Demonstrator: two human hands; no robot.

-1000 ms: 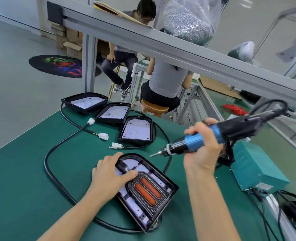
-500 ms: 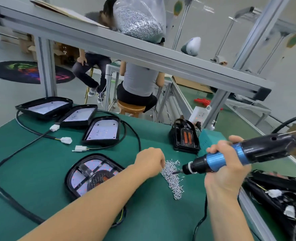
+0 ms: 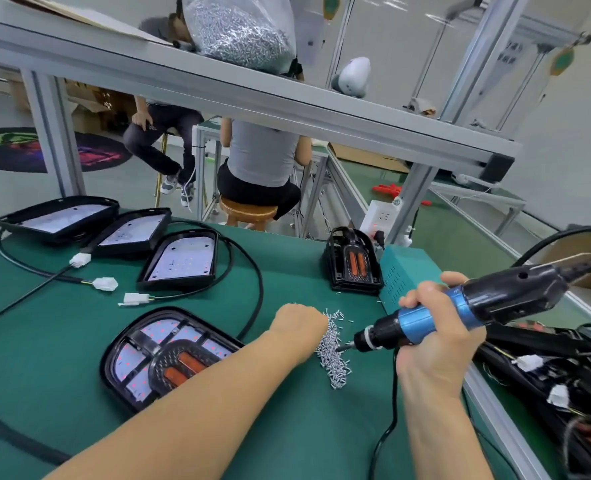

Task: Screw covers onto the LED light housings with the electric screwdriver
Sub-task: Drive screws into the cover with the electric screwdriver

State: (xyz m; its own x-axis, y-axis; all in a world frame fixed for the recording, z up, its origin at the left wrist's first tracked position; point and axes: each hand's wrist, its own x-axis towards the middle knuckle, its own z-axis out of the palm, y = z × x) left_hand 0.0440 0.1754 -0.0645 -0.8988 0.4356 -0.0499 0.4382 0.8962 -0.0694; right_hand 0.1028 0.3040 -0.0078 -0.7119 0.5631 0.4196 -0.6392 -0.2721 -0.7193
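Presently the left hand (image 3: 299, 322) sits knuckles-up on the near edge of the screw pile (image 3: 332, 351), fingers curled under; whether it pinches a screw cannot be told. Right hand (image 3: 436, 336) is wrapped round the blue grip of the electric screwdriver (image 3: 460, 311), bit tip lying low against the pile's right side.

Housing with its cover (image 3: 162, 355) lies on the green mat (image 3: 79, 341), left of the pile, partly under the left forearm. Three more housings (image 3: 179, 259) are ranked along the far left edge, cables and white connectors trailing between.

Risks, as judged:
- Bit so near the loose screws could scatter them or pick up a crooked one, giving a cross-threaded start.
- Left forearm crossing the cover might nudge it off its seat.
- Screwdriver cord hangs off the front; a snag could jerk the tool.

Room: open mat between pile and housing. Right side is tight, hemmed by the teal box (image 3: 405, 275), table rail and a heap of wired parts (image 3: 547, 372).
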